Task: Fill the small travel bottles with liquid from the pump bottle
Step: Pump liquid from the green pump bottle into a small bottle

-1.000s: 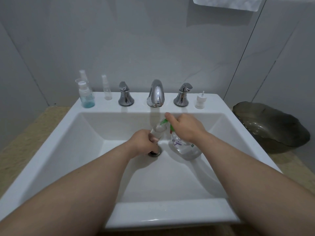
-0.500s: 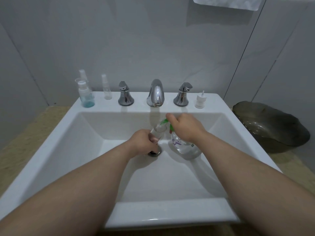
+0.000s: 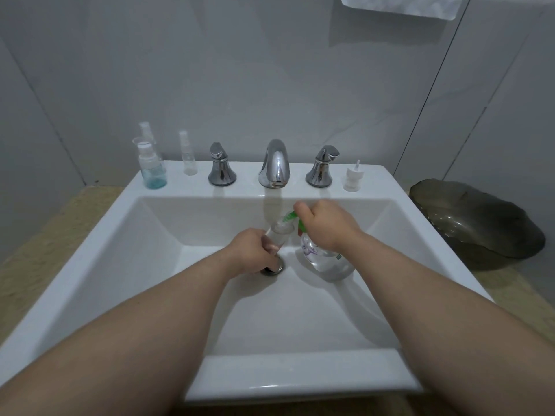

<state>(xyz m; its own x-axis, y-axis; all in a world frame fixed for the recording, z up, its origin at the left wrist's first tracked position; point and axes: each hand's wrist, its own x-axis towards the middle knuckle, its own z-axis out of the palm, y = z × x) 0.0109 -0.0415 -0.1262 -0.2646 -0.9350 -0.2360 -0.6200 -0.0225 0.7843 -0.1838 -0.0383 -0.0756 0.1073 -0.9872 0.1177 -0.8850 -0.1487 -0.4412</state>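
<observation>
Sink (image 3: 90, 265): white basin, both forearms reaching in.
Pump bottle (image 3: 326, 259): clear, standing in basin centre, just right of the drain (image 3: 274, 268).
Right hand (image 3: 329, 225): fingers closed over the green pump head.
Left hand (image 3: 250, 253): fingers wrapped around a small clear travel bottle (image 3: 277, 234), tilted, mouth at the nozzle.
Back rim, left corner: blue-tinted bottle (image 3: 153, 168), two clear ones.
Back rim, right corner: loose white pump cap (image 3: 353, 177).

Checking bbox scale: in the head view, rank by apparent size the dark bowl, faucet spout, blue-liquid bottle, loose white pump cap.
1. dark bowl
2. faucet spout
3. blue-liquid bottle, close to the spout, unsure
4. loose white pump cap
</observation>
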